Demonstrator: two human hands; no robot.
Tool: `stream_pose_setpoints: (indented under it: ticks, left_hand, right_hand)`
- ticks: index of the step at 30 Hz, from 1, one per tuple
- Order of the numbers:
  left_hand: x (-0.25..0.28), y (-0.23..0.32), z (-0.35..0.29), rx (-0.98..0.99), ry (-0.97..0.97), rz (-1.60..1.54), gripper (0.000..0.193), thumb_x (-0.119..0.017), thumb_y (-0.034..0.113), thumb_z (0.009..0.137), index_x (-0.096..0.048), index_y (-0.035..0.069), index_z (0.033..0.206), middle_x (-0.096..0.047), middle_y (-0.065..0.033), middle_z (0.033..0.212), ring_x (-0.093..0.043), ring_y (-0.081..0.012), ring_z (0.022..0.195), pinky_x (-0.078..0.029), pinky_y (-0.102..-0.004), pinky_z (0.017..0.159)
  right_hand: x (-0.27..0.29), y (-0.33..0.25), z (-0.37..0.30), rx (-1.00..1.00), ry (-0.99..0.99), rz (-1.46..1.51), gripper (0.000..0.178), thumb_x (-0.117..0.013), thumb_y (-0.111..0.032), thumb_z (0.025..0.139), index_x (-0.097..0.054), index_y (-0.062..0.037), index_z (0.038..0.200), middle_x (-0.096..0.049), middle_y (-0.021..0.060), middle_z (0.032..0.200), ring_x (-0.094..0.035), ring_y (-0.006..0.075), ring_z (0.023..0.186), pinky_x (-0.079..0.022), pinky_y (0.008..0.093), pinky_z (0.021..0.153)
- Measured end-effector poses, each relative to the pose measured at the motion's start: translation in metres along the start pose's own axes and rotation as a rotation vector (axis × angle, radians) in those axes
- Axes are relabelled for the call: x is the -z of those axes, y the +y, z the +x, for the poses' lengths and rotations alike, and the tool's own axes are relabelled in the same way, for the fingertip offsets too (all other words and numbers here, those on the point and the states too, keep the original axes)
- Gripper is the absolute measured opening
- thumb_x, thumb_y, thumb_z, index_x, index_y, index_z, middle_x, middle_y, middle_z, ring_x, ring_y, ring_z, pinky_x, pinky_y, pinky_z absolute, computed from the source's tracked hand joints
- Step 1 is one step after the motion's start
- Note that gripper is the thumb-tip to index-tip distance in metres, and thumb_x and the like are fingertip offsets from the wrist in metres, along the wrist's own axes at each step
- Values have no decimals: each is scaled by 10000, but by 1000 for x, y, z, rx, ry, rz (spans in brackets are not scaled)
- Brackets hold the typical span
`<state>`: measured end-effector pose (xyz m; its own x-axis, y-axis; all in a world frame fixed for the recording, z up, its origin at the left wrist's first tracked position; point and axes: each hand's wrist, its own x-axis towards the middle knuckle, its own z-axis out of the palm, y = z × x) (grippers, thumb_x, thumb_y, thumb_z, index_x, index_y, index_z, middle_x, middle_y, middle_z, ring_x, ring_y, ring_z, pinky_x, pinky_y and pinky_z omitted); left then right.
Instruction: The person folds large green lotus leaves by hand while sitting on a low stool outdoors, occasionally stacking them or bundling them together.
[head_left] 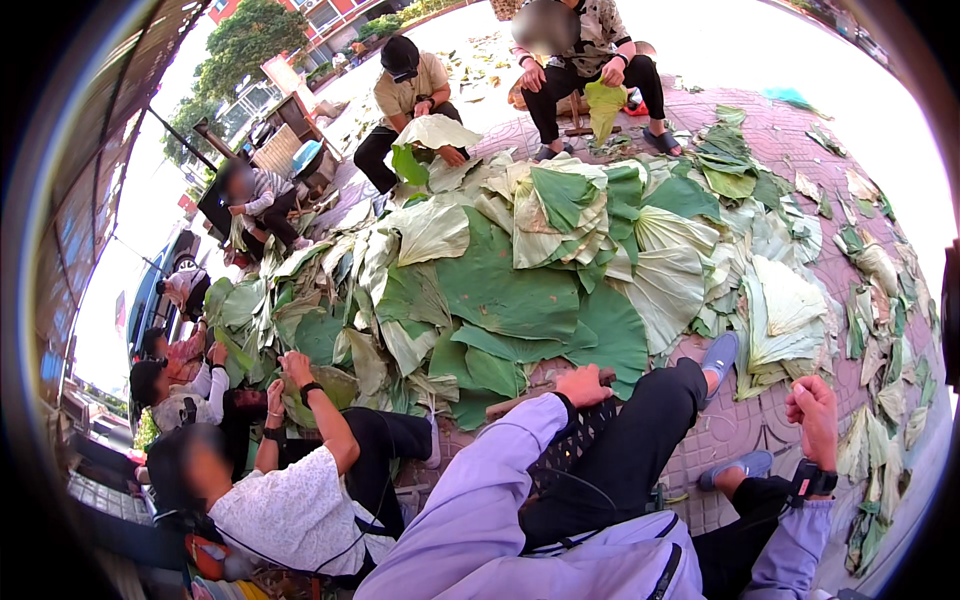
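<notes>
Head view: the leaf pile (510,290) lies beyond left grip (582,387), curled over wooden bar (607,377) — right grip (812,408) fisted, contents unclear.

Inside of curled right hand (814,412) hidden; nearest co-worker's head (195,468) blurred.

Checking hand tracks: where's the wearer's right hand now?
Head view, right side: the curled right hand shows against the brick paving, between the leaf pile and the scattered leaves farther right.
</notes>
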<state>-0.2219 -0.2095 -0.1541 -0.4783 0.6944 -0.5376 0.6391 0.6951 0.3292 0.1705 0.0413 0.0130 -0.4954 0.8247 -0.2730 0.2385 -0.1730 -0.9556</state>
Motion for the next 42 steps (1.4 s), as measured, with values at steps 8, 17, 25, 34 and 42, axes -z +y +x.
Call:
stream_pose_setpoints:
  ticks: [8,17,25,34,42]
  left_hand:
    - [2,1,8,-22,-25,-33,740,-706,569,838,-577,37,1336,-643,-213,1344,-625,-426,1234,-468,-593,1016]
    - [1,-10,10,-71,-77,-112,848,-697,639,844,-556,-47,1323,-650,-257,1308,-629,-400,1234,-490,-458,1010]
    - [-8,-30,25,-104,-104,-231,731,-744,530,854,-589,-41,1284,-686,-206,1200,-661,-318,1136,-488,-395,988]
    - [-5,-25,29,-186,-106,-268,678,-761,481,866,-581,-55,1240,-719,-189,1073,-703,-272,919,-530,-364,796]
    - [-9,-28,37,-143,-107,-347,552,-771,379,821,-644,-43,1152,-705,-163,1073,-665,-264,997,-503,-377,910]
  right_hand:
    - [5,6,-2,3,13,26,111,-631,-157,993,-665,-57,1025,-668,23,816,-594,88,644,-480,249,592]
    - [9,-2,-9,-10,43,2,118,-634,-154,993,-679,-50,1026,-687,23,836,-613,84,679,-506,247,634]
    - [15,-3,-15,17,73,-14,141,-640,-166,989,-681,-35,1021,-690,23,838,-622,86,699,-501,252,642]
    - [28,-3,-22,-10,102,-24,136,-651,-165,986,-684,-35,1011,-668,10,843,-596,81,702,-494,250,649]
    - [33,2,-22,21,29,78,131,-651,-157,1004,-673,-37,1051,-671,20,871,-617,91,741,-512,258,684]
